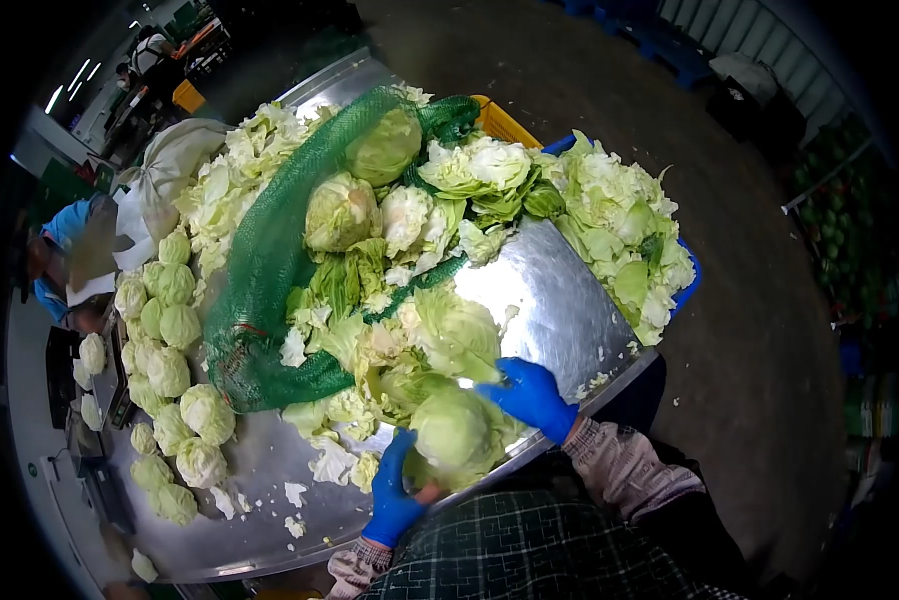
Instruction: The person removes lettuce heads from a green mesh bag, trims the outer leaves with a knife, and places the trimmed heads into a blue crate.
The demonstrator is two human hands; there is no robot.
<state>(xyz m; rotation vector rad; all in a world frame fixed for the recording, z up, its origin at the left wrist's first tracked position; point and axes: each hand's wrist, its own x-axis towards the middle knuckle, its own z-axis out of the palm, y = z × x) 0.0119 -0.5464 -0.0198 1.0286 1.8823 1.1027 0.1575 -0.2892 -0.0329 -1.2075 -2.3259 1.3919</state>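
A pale green cabbage [452, 428] with loose outer leaves sits near the front edge of the metal table, between my two blue-gloved hands. My left hand [396, 495] cups its left side, with the fingers up along it and a bare thumb tip showing at its lower edge. From the right, my right hand [532, 398] grips its outer leaves, the fingertips partly hidden against it. Just beyond lies another leafy cabbage [455, 330]. A green mesh bag [275, 250] curves around several cabbages [342, 212] and torn leaves.
Trimmed cabbages [170, 370] stand in a cluster on the left. Heaps of stripped leaves lie at the back [260, 170] and over a blue crate [688, 285] at right. The metal table [560, 300] has a front edge close to my body. A person in blue [65, 250] is at far left.
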